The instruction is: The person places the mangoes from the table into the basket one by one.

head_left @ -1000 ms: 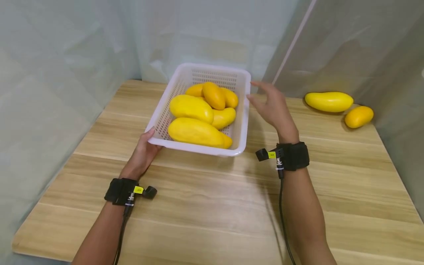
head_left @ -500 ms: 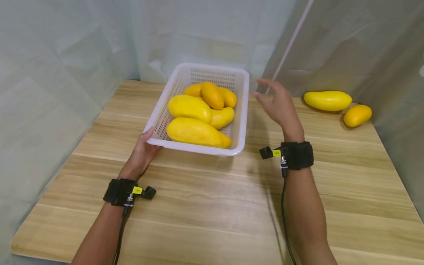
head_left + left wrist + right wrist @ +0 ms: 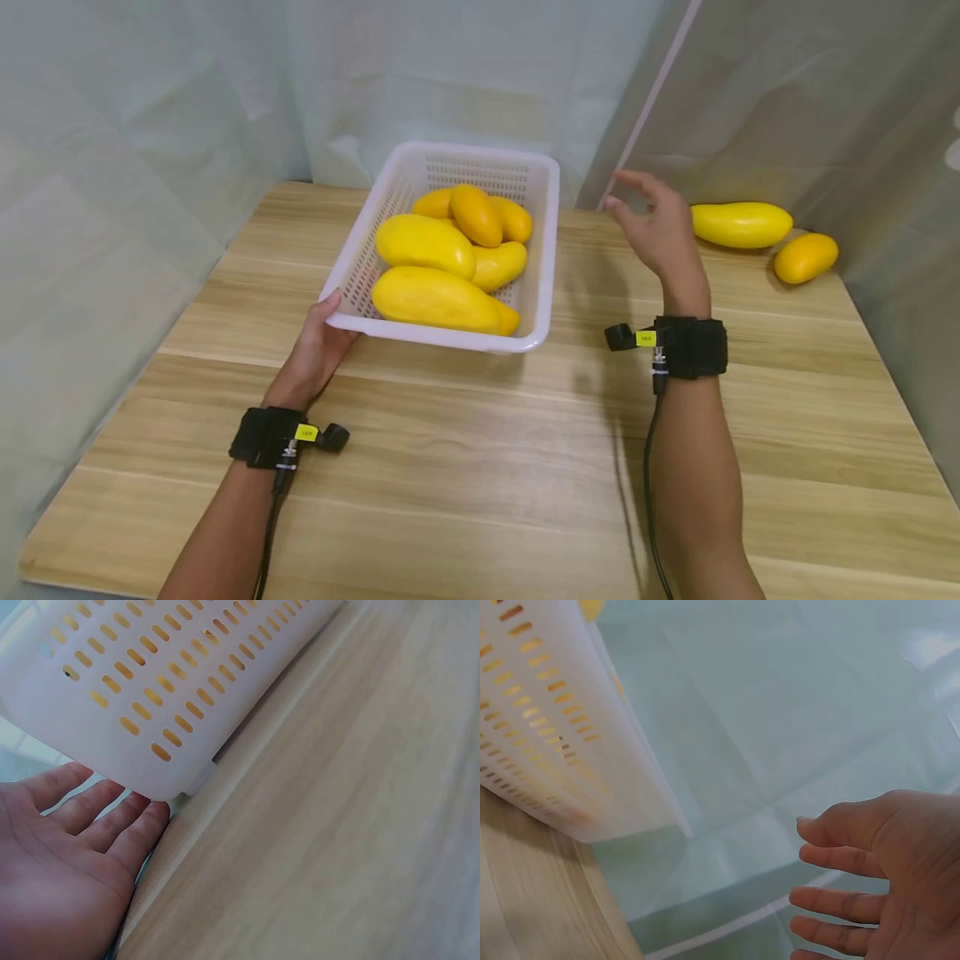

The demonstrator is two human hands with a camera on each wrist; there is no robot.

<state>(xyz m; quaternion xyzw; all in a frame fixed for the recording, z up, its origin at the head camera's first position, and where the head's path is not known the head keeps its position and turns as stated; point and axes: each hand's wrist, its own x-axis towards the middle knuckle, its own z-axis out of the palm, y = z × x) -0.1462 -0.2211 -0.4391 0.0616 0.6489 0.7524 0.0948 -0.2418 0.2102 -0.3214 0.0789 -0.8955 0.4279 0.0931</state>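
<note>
A white slotted plastic basket stands on the wooden table and holds several yellow and orange mangoes. At its near left corner my left hand holds the rim, thumb on top and fingers against the outer wall. The left wrist view shows those fingers reaching to the basket's corner. To the right of the basket, apart from it, my right hand is raised over the table, thumb and fingers spread with nothing between them. Part of a long yellow mango shows just beyond this hand.
A smaller orange mango lies beside the long one near the table's back right corner. Pale sheeting hangs behind the table and along both sides. Black wrist straps carry cables down each forearm.
My right hand has drawn away from the basket's right rim and moved right, toward the two loose mangoes. My left hand stays at the basket's corner.
</note>
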